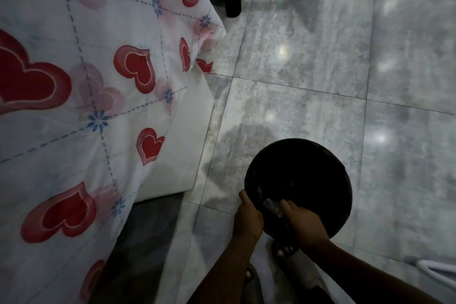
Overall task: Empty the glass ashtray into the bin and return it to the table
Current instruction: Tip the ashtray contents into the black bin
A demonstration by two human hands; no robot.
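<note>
mid-emptying — glass ashtray (272, 207) tipped inside the black bin (298, 187), pinched in the right hand (304, 223) grip; left hand (248, 217) clasping the bin rim; return to worktop still left

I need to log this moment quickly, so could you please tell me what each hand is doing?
Left hand: closed on the rim of the round black bin.
Right hand: closed on the glass ashtray, over the bin.
</note>
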